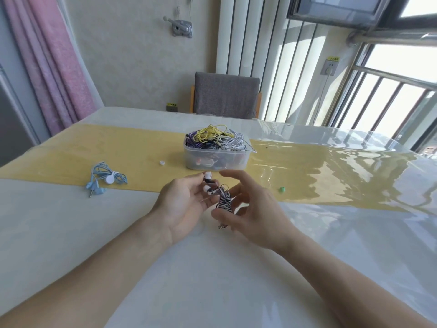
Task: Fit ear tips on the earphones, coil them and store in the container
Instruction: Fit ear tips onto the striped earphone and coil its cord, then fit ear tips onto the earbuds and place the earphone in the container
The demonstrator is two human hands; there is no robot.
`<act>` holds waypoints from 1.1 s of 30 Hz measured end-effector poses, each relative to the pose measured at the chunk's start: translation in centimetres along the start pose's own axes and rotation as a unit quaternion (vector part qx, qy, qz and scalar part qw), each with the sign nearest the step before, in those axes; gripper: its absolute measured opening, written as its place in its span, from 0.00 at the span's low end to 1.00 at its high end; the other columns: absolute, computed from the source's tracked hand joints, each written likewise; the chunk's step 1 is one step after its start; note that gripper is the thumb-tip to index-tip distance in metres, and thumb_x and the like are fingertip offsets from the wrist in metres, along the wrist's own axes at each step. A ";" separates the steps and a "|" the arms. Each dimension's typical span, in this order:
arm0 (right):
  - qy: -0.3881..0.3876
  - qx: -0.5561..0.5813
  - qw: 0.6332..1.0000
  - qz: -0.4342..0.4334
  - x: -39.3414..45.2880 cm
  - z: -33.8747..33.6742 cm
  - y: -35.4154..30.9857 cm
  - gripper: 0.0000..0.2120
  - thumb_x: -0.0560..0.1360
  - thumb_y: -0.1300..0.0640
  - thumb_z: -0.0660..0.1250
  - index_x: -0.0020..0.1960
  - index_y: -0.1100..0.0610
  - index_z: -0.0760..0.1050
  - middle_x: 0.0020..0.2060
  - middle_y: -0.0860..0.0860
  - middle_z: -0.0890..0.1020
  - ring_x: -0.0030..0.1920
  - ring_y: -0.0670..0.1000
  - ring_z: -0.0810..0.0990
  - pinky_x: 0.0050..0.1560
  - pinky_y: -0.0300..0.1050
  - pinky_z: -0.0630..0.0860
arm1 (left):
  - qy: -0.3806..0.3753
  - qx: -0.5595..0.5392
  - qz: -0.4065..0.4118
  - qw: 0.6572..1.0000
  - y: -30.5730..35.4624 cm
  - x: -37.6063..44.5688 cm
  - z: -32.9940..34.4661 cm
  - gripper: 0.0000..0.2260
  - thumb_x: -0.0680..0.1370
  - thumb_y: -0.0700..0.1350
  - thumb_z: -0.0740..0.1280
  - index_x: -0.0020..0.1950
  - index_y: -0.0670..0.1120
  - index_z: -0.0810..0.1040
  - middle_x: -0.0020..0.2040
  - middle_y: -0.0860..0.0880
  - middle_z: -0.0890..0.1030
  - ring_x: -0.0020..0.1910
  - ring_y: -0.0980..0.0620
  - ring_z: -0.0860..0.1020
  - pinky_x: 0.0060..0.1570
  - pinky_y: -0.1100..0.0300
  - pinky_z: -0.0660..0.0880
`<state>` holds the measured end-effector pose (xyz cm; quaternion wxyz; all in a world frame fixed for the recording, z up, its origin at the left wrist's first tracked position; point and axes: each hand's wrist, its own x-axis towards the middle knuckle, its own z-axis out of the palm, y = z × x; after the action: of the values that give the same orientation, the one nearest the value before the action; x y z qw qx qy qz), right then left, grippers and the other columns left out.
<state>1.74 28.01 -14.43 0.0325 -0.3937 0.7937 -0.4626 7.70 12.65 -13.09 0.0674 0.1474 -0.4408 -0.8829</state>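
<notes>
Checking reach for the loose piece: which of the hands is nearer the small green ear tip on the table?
Right. The right hand lies just left of the green ear tip; the left hand is farther left, beyond the striped earphones.

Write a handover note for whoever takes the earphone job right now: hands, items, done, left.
Left hand: pinches the earbud end of the black-and-white striped earphones; both buds show white tips.
Right hand: fingers curled round the coiled striped bundle, plug dangling below.
Container: on the yellow runner behind the hands, already piled with coiled earphones.
Blue earphones: coiled and tied, on the table to the left, outside the container.
Loose: a white ear tip left of the container, a green ear tip to the right.
Done: striped set tipped and mostly coiled.
Left: finish the coil, store it; store the blue set.
</notes>
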 end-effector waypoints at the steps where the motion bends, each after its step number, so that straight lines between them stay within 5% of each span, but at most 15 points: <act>1: 0.013 0.032 0.999 -0.002 0.1 -0.2 -0.2 0.25 0.72 0.57 0.76 0.65 0.44 0.73 0.39 0.45 0.83 0.36 0.48 0.83 0.37 0.47 0.82 | 0.001 0.011 0.008 1.000 0.2 0.0 -0.1 0.10 0.82 0.41 0.56 0.44 0.43 0.74 0.38 0.44 0.75 0.42 0.48 0.75 0.44 0.57 0.73; 6: 0.100 0.117 0.988 0.004 1.6 -1.9 -1.1 0.14 0.75 0.61 0.74 0.59 0.52 0.78 0.37 0.51 0.84 0.34 0.53 0.84 0.33 0.49 0.81 | -0.014 0.084 0.055 0.995 1.3 0.2 0.2 0.07 0.82 0.40 0.58 0.52 0.40 0.75 0.43 0.43 0.79 0.44 0.43 0.80 0.41 0.56 0.74; 9: 0.130 0.077 0.989 0.004 3.5 -3.3 -1.4 0.12 0.74 0.54 0.75 0.56 0.48 0.78 0.43 0.49 0.83 0.34 0.56 0.84 0.33 0.56 0.81 | -0.022 0.134 0.072 0.988 2.2 0.6 1.4 0.06 0.81 0.36 0.61 0.56 0.36 0.75 0.47 0.39 0.81 0.45 0.42 0.82 0.43 0.56 0.80; 12: 0.133 0.029 0.990 0.030 6.5 -5.3 -1.8 0.11 0.75 0.55 0.74 0.56 0.50 0.78 0.49 0.46 0.81 0.33 0.54 0.84 0.35 0.53 0.80 | -0.014 0.204 0.084 0.975 3.3 1.6 2.1 0.08 0.79 0.34 0.65 0.58 0.36 0.74 0.49 0.40 0.81 0.46 0.43 0.82 0.46 0.56 0.81; 15: 0.123 -0.055 0.990 0.032 10.3 -7.4 -2.3 0.14 0.73 0.55 0.75 0.58 0.54 0.80 0.49 0.48 0.84 0.34 0.48 0.85 0.38 0.48 0.79 | 0.058 0.411 0.186 0.891 5.2 2.7 1.9 0.04 0.79 0.38 0.66 0.53 0.44 0.78 0.46 0.48 0.81 0.41 0.53 0.82 0.37 0.62 0.78; 18: 0.057 -0.173 0.980 0.075 13.7 -8.3 -2.2 0.14 0.73 0.55 0.73 0.55 0.62 0.82 0.46 0.55 0.86 0.38 0.53 0.84 0.45 0.52 0.80 | 0.113 0.615 0.260 0.736 7.9 3.5 -0.2 0.03 0.78 0.43 0.66 0.47 0.49 0.79 0.45 0.53 0.80 0.43 0.54 0.79 0.39 0.63 0.70; 22: -0.062 -0.187 0.970 0.143 16.1 -6.6 -1.7 0.12 0.80 0.57 0.64 0.55 0.65 0.81 0.50 0.63 0.85 0.42 0.59 0.82 0.45 0.49 0.77 | 0.154 0.794 0.166 0.564 11.6 4.2 -4.7 0.05 0.77 0.47 0.64 0.45 0.49 0.77 0.54 0.46 0.76 0.59 0.45 0.73 0.53 0.55 0.71; 24: -0.074 -0.201 0.962 0.171 16.9 -5.4 -1.3 0.15 0.82 0.61 0.58 0.63 0.64 0.78 0.58 0.61 0.82 0.49 0.58 0.80 0.45 0.46 0.74 | 0.168 0.843 0.066 0.506 12.9 4.2 -6.6 0.10 0.78 0.52 0.63 0.54 0.48 0.78 0.63 0.44 0.73 0.66 0.42 0.68 0.62 0.51 0.70; 26: -0.039 -0.245 0.958 0.142 16.9 -5.0 -1.1 0.16 0.82 0.61 0.57 0.63 0.64 0.79 0.60 0.58 0.82 0.56 0.58 0.80 0.52 0.44 0.75 | 0.169 0.865 -0.019 0.472 13.6 3.9 -8.2 0.20 0.78 0.56 0.64 0.67 0.49 0.71 0.69 0.43 0.68 0.69 0.40 0.63 0.65 0.49 0.68; 29: 0.038 -0.296 0.951 0.082 17.2 -4.6 -0.3 0.11 0.74 0.59 0.71 0.51 0.66 0.83 0.50 0.62 0.85 0.52 0.60 0.82 0.55 0.55 0.79 | 0.169 0.862 -0.079 0.471 14.0 3.6 -10.1 0.32 0.75 0.60 0.67 0.74 0.48 0.62 0.70 0.43 0.69 0.67 0.42 0.68 0.62 0.53 0.71; 33: 0.042 -0.310 0.947 0.076 16.6 -3.7 -0.2 0.14 0.75 0.54 0.73 0.42 0.66 0.85 0.40 0.60 0.86 0.43 0.58 0.84 0.50 0.52 0.82 | 0.192 0.847 -0.050 0.494 13.4 3.3 -12.0 0.23 0.69 0.58 0.75 0.55 0.44 0.79 0.52 0.46 0.82 0.51 0.46 0.79 0.49 0.58 0.75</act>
<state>-11.15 19.70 -6.97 -0.0900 -0.3033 0.9260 -0.2060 8.25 -5.34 -9.91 -0.0506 0.3215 -0.9448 -0.0376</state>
